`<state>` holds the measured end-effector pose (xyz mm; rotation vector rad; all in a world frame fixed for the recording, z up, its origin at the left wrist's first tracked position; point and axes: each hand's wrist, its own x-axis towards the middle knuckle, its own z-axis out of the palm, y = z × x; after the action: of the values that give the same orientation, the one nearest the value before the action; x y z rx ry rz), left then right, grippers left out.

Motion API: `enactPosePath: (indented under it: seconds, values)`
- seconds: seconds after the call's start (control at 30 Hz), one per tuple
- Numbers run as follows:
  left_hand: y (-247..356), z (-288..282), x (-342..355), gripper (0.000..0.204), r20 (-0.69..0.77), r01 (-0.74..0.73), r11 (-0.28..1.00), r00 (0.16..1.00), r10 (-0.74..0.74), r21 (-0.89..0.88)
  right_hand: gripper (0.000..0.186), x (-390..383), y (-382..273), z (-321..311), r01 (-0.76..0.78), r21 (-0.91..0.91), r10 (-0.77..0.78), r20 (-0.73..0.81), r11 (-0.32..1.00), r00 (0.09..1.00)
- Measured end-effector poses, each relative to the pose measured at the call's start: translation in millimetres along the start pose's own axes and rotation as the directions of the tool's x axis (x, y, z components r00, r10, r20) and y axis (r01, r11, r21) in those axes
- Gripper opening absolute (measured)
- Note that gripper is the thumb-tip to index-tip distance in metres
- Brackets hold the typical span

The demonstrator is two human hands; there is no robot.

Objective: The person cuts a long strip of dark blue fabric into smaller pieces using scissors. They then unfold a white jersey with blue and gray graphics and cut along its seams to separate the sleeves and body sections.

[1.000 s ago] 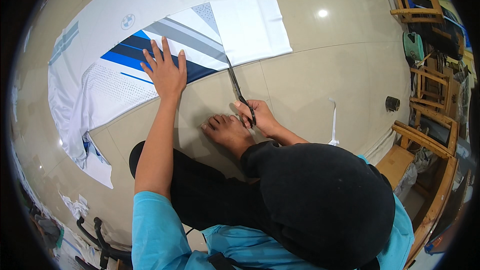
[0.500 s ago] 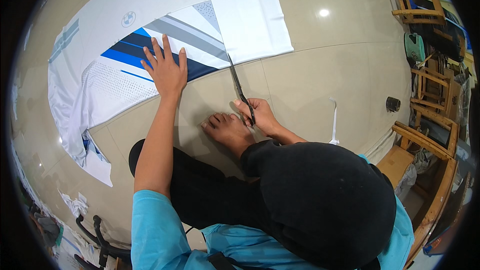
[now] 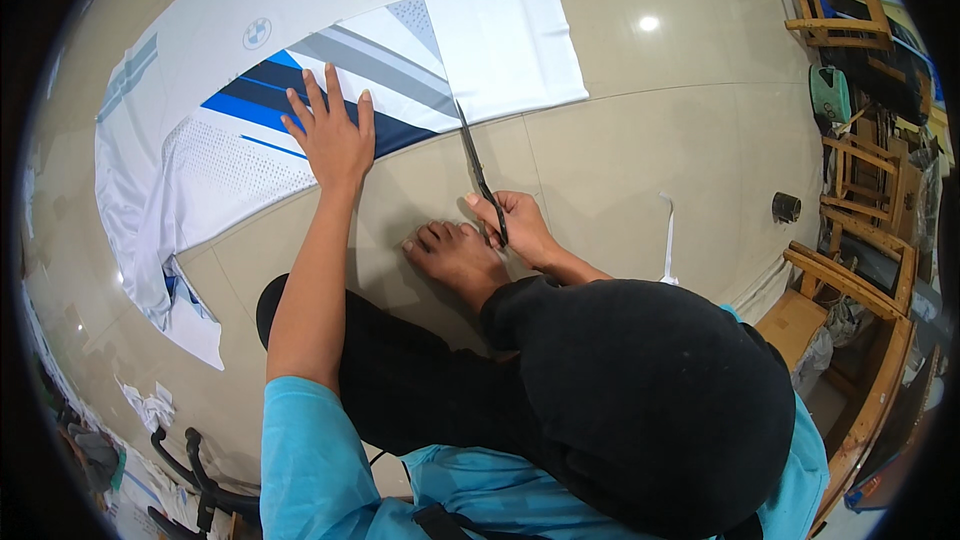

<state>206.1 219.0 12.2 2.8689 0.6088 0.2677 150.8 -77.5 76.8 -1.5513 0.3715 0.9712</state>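
A large sheet of white fabric (image 3: pixel 503 50) with blue, navy and grey stripes lies on the tiled floor ahead of me. My left hand (image 3: pixel 335 135) rests flat on its striped part, fingers spread. In my right hand (image 3: pixel 517 225), fingers wrapped round the handles, is a pair of black scissors (image 3: pixel 480 172). The blades point away from me, and their tip reaches the near edge of the cloth, where stripes meet plain white. My bare foot (image 3: pixel 455 258) is on the floor just left of the scissor handles.
Wooden frames (image 3: pixel 832 5) stand along the right side, with a green case (image 3: pixel 829 93) and a dark cup-like object (image 3: pixel 786 208) nearby. A thin white strip (image 3: pixel 668 240) lies right of my hand. Fabric scraps (image 3: pixel 150 407) and a black metal stand (image 3: pixel 200 480) are at lower left.
The scissor blades have drawn closer together, and the tip sits slightly higher on the cloth. My left hand remains in place, pressed on the fabric.
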Motion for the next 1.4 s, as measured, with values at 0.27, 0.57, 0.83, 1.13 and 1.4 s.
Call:
enactPosePath:
  seconds: [0.27, 0.57, 0.83, 1.13, 1.4]
  values:
    - [-1.2, 1.3, 0.6, 0.076, 0.005, 0.002, 1.000, 1.000, -0.002, 0.010, 0.049, -3.0, -3.7, 3.2, -0.019, -0.010, 0.019, -0.024, 1.000, 1.000]
    - [-0.9, 0.2, 0.0, 0.075, -0.005, 0.000, 1.000, 1.000, 0.000, -0.008, 0.047, -2.5, -1.2, 2.5, -0.022, 0.012, 0.023, -0.011, 1.000, 1.000]
    - [-1.3, 3.3, 0.6, 0.076, -0.001, 0.000, 1.000, 1.000, 0.000, 0.021, 0.045, -2.3, -3.6, 2.3, -0.027, 0.023, 0.027, -0.011, 0.999, 1.000]
    - [-1.1, 3.1, 0.7, 0.075, -0.010, -0.004, 1.000, 1.000, 0.005, 0.021, 0.045, -1.5, -3.3, 2.4, -0.028, 0.029, 0.029, -0.006, 0.999, 1.000]
    - [-1.9, 3.7, 0.6, 0.075, -0.010, -0.003, 1.000, 1.000, 0.003, 0.021, 0.046, -0.5, -2.4, 3.5, -0.034, 0.045, 0.035, 0.000, 0.998, 0.999]
